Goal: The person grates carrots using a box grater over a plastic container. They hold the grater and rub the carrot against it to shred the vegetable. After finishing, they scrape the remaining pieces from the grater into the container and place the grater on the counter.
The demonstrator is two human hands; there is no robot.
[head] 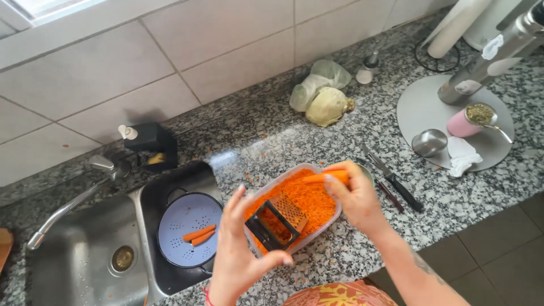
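While my left hand clamps the grater over the tub, right fingers pinch a carrot; knuckles might scrape.

The left hand rises from the bottom edge, palm turned inward, fingers spread upward and thumb hooked across to clamp. The right hand reaches in from the lower right on a bare forearm, fingers curled closed in a grip.

Bare forearms, no sleeves. Red string bracelet on left wrist. Dark tattoo on right forearm. Orange-yellow floral garment at bottom edge.
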